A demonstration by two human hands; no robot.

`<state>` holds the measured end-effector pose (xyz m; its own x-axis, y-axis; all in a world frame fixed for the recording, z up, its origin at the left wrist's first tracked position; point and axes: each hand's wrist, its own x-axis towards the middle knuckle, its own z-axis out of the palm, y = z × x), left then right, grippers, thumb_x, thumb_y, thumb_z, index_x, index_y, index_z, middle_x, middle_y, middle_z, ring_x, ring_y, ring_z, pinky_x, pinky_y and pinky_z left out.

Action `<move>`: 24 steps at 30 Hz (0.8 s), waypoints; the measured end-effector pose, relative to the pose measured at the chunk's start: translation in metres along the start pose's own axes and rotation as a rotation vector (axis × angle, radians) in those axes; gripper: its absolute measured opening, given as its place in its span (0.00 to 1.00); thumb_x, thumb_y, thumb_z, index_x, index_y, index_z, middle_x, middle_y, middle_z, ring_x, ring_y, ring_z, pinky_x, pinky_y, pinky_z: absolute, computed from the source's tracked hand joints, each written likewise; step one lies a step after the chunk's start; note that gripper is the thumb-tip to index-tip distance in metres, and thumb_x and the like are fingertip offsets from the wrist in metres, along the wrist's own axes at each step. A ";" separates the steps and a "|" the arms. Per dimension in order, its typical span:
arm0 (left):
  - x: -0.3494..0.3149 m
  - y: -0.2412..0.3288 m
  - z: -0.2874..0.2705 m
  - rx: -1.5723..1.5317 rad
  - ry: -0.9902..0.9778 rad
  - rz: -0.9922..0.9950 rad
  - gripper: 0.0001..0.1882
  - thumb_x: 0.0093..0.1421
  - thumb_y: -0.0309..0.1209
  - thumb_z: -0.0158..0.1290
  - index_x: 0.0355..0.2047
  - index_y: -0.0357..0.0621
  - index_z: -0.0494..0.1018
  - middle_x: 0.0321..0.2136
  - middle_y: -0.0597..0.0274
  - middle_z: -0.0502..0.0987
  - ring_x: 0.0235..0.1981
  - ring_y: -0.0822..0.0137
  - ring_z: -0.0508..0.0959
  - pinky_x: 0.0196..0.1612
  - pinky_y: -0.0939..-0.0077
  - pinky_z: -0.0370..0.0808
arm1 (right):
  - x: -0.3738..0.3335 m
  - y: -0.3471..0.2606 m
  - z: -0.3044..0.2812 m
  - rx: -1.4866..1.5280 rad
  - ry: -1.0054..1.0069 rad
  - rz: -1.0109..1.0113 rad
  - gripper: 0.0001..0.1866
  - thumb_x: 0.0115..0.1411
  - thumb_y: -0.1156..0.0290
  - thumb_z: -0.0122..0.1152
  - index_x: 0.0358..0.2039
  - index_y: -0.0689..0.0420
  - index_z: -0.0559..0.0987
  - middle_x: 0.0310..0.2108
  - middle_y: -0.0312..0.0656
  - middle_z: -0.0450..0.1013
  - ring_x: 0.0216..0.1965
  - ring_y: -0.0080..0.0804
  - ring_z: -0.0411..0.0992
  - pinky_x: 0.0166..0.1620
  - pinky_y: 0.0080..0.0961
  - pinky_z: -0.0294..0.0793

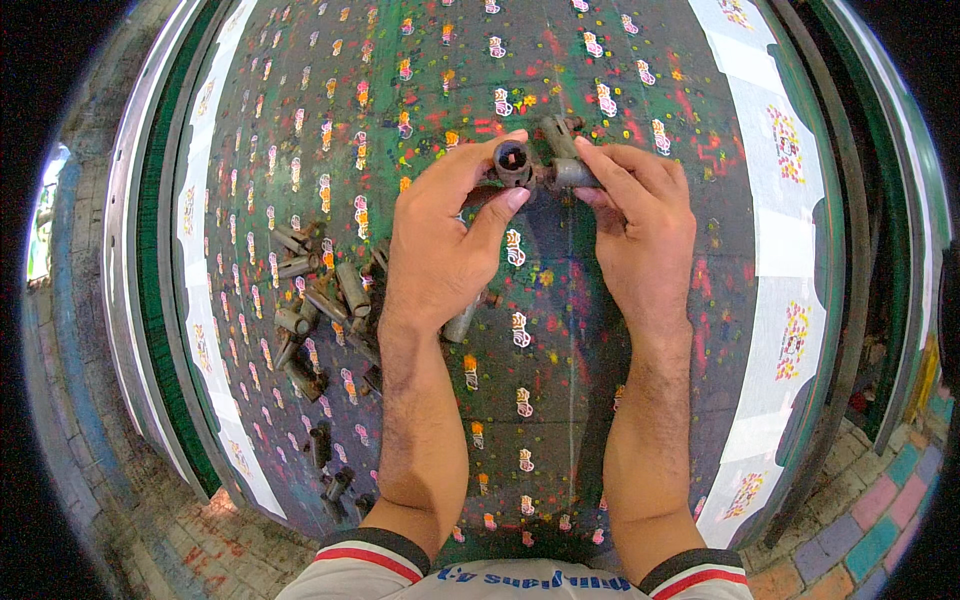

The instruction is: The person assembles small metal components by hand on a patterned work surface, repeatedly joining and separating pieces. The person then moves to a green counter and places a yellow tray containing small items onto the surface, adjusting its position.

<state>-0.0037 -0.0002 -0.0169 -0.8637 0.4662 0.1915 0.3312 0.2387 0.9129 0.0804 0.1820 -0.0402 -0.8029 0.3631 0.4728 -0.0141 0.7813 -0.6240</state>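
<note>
Toward twelve o'clock, the left hand (445, 215) pinches a dark hollow metal cylinder (514, 172), the right hand (645, 205) a grey metal tube (570, 174). Brownish metal cylinders (352, 290) lie toward nine.

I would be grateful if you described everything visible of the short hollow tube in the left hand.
The short hollow tube is a dark grey cylinder, apparently worn metal, with a round rim. Its open end faces the camera, showing a dark bore with a small reddish-brown patch inside. The left hand pinches it over the patterned surface, thumb at its lower side, a finger at its upper. Contact with the neighbouring metal piece is unclear.
</note>
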 end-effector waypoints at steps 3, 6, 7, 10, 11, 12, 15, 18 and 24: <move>0.000 0.000 0.003 -0.005 0.016 0.005 0.25 0.67 0.19 0.65 0.64 0.40 0.82 0.51 0.50 0.87 0.53 0.57 0.88 0.60 0.63 0.83 | -0.001 0.001 0.003 0.039 -0.012 -0.001 0.29 0.57 0.83 0.75 0.60 0.47 0.90 0.53 0.40 0.87 0.52 0.45 0.79 0.56 0.40 0.81; -0.001 0.003 0.003 -0.010 -0.016 0.001 0.25 0.68 0.18 0.64 0.65 0.40 0.81 0.52 0.50 0.86 0.54 0.56 0.88 0.61 0.63 0.82 | -0.001 0.003 0.002 0.027 -0.026 -0.007 0.28 0.57 0.81 0.75 0.59 0.48 0.90 0.53 0.40 0.87 0.51 0.46 0.79 0.55 0.42 0.80; 0.000 0.004 0.003 -0.007 -0.021 0.003 0.25 0.68 0.18 0.64 0.66 0.40 0.81 0.52 0.51 0.86 0.54 0.57 0.88 0.61 0.63 0.83 | -0.001 0.003 0.002 0.009 -0.033 -0.009 0.27 0.58 0.80 0.76 0.59 0.48 0.90 0.53 0.40 0.87 0.51 0.46 0.79 0.55 0.42 0.80; 0.000 0.004 0.001 -0.001 -0.029 0.004 0.25 0.68 0.18 0.63 0.66 0.41 0.81 0.52 0.51 0.87 0.54 0.57 0.88 0.61 0.64 0.83 | -0.001 0.000 -0.001 0.008 -0.056 0.032 0.27 0.58 0.81 0.78 0.58 0.48 0.91 0.52 0.41 0.88 0.53 0.45 0.81 0.58 0.39 0.82; 0.000 0.002 0.000 -0.003 -0.028 0.002 0.26 0.68 0.18 0.63 0.66 0.41 0.81 0.52 0.51 0.87 0.54 0.58 0.88 0.61 0.64 0.83 | -0.001 -0.001 -0.002 0.008 -0.048 0.026 0.26 0.57 0.81 0.79 0.57 0.48 0.91 0.51 0.42 0.87 0.52 0.44 0.82 0.56 0.39 0.82; 0.000 0.000 0.000 -0.005 -0.027 0.000 0.26 0.69 0.18 0.63 0.67 0.41 0.81 0.52 0.51 0.87 0.54 0.59 0.88 0.61 0.64 0.83 | -0.001 -0.002 -0.004 0.008 -0.041 0.021 0.26 0.57 0.81 0.79 0.57 0.49 0.91 0.50 0.42 0.87 0.51 0.44 0.82 0.55 0.38 0.83; -0.001 0.001 0.000 -0.060 -0.020 -0.053 0.27 0.69 0.18 0.63 0.68 0.41 0.81 0.51 0.52 0.87 0.54 0.60 0.88 0.61 0.65 0.82 | -0.003 0.000 -0.002 0.080 -0.030 0.054 0.25 0.55 0.80 0.79 0.55 0.49 0.92 0.46 0.42 0.85 0.48 0.44 0.82 0.52 0.41 0.82; 0.000 0.002 -0.003 -0.056 -0.064 -0.042 0.28 0.68 0.17 0.63 0.68 0.44 0.81 0.50 0.53 0.87 0.52 0.61 0.88 0.60 0.66 0.82 | -0.003 0.001 -0.003 0.113 -0.015 0.057 0.25 0.54 0.81 0.79 0.54 0.49 0.92 0.44 0.42 0.84 0.47 0.44 0.82 0.50 0.41 0.83; 0.000 0.002 -0.002 -0.009 -0.035 -0.030 0.30 0.67 0.15 0.62 0.68 0.49 0.81 0.47 0.55 0.86 0.50 0.62 0.87 0.61 0.66 0.82 | 0.000 -0.003 -0.007 0.148 -0.082 0.112 0.26 0.56 0.83 0.77 0.55 0.48 0.92 0.45 0.43 0.83 0.46 0.45 0.84 0.48 0.40 0.85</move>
<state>-0.0038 -0.0015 -0.0148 -0.8592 0.4888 0.1511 0.3015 0.2452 0.9214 0.0848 0.1836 -0.0343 -0.8500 0.3965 0.3468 -0.0045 0.6528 -0.7575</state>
